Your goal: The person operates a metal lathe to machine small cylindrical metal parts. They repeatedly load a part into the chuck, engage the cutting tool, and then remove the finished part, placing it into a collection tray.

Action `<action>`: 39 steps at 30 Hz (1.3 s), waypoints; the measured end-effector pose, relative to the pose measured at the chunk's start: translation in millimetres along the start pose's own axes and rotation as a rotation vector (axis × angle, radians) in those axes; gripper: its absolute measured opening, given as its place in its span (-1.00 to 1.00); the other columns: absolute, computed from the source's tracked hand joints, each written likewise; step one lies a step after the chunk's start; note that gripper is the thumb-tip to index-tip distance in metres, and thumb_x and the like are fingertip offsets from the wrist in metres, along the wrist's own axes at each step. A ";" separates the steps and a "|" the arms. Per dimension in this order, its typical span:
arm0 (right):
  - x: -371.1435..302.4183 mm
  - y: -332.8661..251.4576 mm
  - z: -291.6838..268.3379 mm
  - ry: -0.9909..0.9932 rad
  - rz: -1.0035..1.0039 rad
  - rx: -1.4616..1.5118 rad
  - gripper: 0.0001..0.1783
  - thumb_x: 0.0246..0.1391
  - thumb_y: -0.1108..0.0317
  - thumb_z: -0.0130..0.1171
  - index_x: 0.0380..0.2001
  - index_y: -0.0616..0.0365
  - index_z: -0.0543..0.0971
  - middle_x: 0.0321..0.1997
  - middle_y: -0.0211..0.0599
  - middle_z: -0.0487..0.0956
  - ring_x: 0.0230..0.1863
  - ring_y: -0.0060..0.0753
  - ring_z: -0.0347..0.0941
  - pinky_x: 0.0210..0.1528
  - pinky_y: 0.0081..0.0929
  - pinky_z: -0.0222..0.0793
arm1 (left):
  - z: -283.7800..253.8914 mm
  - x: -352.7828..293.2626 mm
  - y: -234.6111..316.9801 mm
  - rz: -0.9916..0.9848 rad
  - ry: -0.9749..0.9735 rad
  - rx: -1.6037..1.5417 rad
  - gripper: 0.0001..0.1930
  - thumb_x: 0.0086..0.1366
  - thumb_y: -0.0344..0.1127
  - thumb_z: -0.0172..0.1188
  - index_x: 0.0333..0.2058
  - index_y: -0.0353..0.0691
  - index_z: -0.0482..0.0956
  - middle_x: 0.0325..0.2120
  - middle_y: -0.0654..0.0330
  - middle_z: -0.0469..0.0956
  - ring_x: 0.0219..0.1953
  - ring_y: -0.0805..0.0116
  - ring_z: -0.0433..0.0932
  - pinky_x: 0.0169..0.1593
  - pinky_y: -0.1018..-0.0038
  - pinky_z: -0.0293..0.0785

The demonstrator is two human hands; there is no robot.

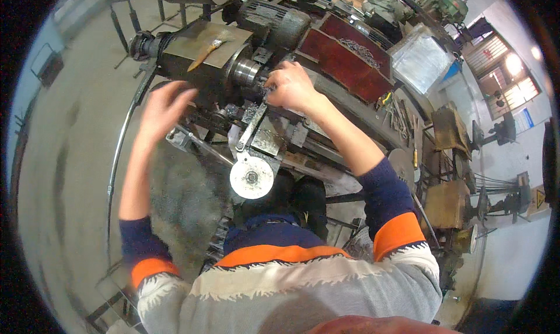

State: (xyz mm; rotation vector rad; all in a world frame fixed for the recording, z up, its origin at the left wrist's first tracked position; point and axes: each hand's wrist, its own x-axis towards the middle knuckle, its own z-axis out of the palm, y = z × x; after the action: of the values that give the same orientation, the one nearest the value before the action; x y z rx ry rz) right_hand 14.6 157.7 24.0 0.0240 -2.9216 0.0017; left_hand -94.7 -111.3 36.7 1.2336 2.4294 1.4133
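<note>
A small lathe (268, 130) stands in front of me, with metal chips strewn over its carriage. At its shiny round chuck (247, 73), my right hand (291, 88) is closed, fingertips bent in at the chuck's right face. Whatever those fingers grip is hidden behind them. My left hand (165, 109) hovers in front of the headstock (204, 48), slightly blurred, its fingers apart and nothing in them. A brush with a wooden handle (201, 59) lies on top of the headstock. Nearest my body is a pale round handwheel (251, 177), joined to the carriage by a metal arm.
Behind the lathe are a ribbed motor (280, 25) and a dark red tray (347, 57) with a heap of metal pieces. Plastic-wrapped sheets (421, 59) lie to its right. Several hand tools (399, 115) rest at the right end. A long metal rod (116, 159) slants along the left.
</note>
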 end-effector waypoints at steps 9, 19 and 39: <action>44.7 3.5 32.6 -0.210 0.188 -0.099 -0.68 -0.53 0.23 0.13 -0.51 -0.15 0.65 -0.43 -0.31 0.56 -0.16 -0.29 0.38 -0.09 -0.31 0.19 | -142.2 -125.4 -150.2 -0.342 0.381 0.330 -0.65 0.10 -0.47 -0.04 -0.09 -0.30 0.43 -0.58 0.13 0.50 -0.51 0.47 0.47 -0.38 0.53 0.39; 50.5 1.4 27.7 -0.371 0.210 -0.085 -0.57 -0.49 0.22 0.13 -0.35 -0.21 0.63 -0.30 -0.30 0.55 -0.09 -0.27 0.37 0.02 -0.20 0.16 | -100.5 -157.0 -155.3 -0.552 0.077 0.812 -0.68 -0.02 -0.36 0.12 -0.23 -0.28 0.40 -0.51 -0.04 0.50 -0.38 -0.01 0.49 -0.29 0.22 0.41; 49.5 9.6 36.9 -0.196 0.061 -0.106 -0.63 -0.49 0.17 0.15 -0.44 -0.09 0.63 -0.36 -0.25 0.54 -0.16 -0.19 0.39 -0.10 -0.23 0.27 | -229.9 -78.6 -297.8 -0.926 0.213 1.038 -0.59 0.02 -0.37 0.02 -0.08 -0.04 0.46 -0.18 0.08 0.50 -0.12 0.15 0.48 -0.10 0.27 0.41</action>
State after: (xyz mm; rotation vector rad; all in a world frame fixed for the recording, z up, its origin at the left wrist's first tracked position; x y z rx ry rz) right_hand -41.9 166.3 -1.2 -0.0876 -3.1123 -0.1535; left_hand -319.0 -400.1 -81.3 -0.1887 3.2270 -0.0084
